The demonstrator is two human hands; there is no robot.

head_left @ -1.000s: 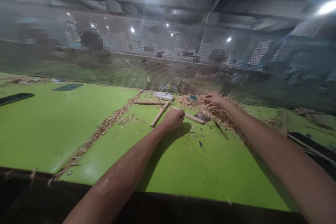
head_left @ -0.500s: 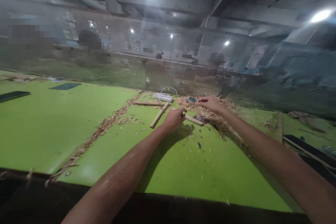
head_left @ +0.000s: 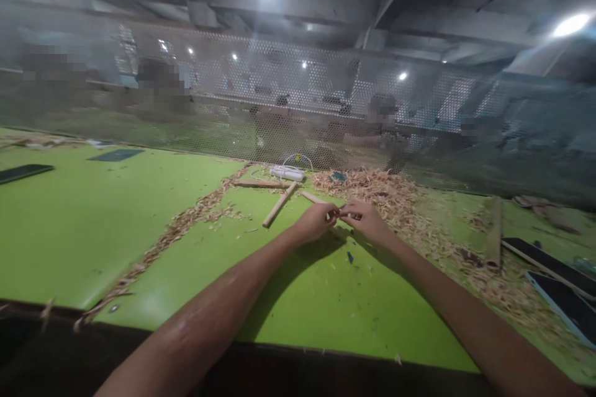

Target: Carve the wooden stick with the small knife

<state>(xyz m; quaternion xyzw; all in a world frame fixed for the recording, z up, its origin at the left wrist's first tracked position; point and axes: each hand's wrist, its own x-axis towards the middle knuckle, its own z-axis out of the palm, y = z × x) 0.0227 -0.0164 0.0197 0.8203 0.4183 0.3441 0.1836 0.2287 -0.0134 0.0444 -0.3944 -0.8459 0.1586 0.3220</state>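
My left hand (head_left: 319, 222) and my right hand (head_left: 365, 220) meet over the green table (head_left: 372, 316), thumbs and fingertips pinched together at one spot. Whatever lies between the fingertips is too small or hidden to name. Just behind the hands a round wooden stick (head_left: 313, 197) shows in part. To their left, another wooden stick (head_left: 280, 205) lies slanted, below a flatter strip of wood (head_left: 261, 183). A heap of wood shavings (head_left: 382, 189) spreads behind my right hand, with a dark teal scrap (head_left: 338, 177) on it. Small blue flakes (head_left: 350, 257) lie nearer me.
A white power strip (head_left: 287, 172) with a looped cable sits before the mesh screen (head_left: 288, 111), people dimly visible behind it. Shavings line the table seam (head_left: 172, 236). Dark flat slabs (head_left: 554, 267) and a wooden piece (head_left: 494, 236) lie right, a dark slab (head_left: 25, 172) left.
My right hand has come back from the shavings heap towards me and to the left. My left hand has shifted slightly right and nearer, so the fingertips of both now meet.
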